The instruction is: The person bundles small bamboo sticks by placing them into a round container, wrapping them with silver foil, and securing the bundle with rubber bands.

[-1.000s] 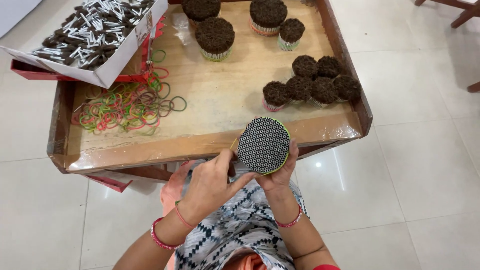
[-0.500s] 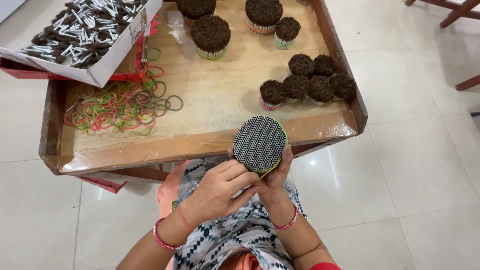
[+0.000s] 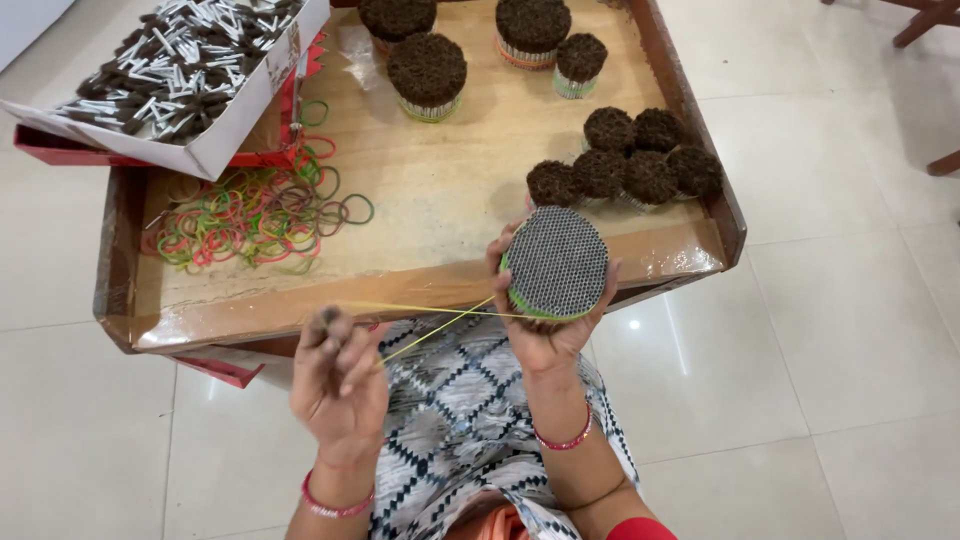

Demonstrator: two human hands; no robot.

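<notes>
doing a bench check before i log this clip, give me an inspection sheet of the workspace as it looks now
surface: wooden tray with raised edges, on a pale tiled floor.
job's things: round bundle of sticks with a green band round it; yellow rubber band stretched from the bundle to the other hand.
clutter: loose pile of coloured rubber bands; white box of loose sticks; finished dark-topped bundles grouped on the tray, larger ones at its far end.
grips: right hand cups the bundle; left hand pinches and pulls the yellow rubber band.
cables: nothing seen.
surroundings: wooden furniture legs at the upper right; red box under the tray.
</notes>
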